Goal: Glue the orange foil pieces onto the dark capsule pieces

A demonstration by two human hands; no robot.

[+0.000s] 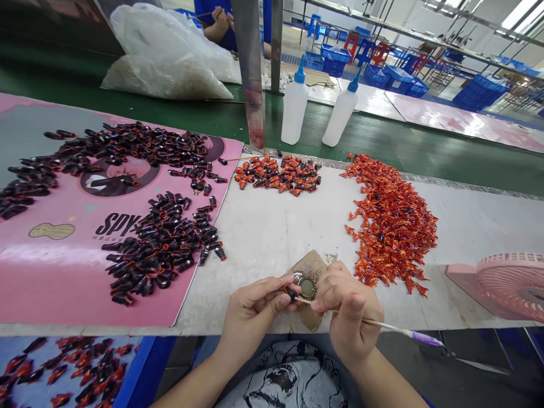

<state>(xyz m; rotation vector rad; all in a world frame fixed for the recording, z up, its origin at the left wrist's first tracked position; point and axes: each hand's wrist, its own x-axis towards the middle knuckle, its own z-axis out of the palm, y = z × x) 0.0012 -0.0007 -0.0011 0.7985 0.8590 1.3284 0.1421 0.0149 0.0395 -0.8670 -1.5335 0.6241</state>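
Between the fingertips of my left hand (255, 306) is a small black-and-orange plastic piece (290, 292). My right hand (351, 309) grips a thin stick (389, 326) with a purple far end, and its near tip meets the black-and-orange piece. Just behind my fingers a speckled brown cardboard piece (313, 262) lies on the white tabletop, with a small round dish (307, 287) on it. A pile of shiny orange pieces (395, 221) spreads to the right. Farther back lies a smaller group of orange-and-black pieces (280, 174).
Many black pieces (165, 243) cover the pink mat (51, 283) at left. Two white squeeze bottles (294, 110) stand behind a metal post (250, 73), near a plastic bag (165, 56). A pink fan (514, 283) sits right; a blue bin (144, 368) is lower left. Another person's hand (221, 20) shows beyond.
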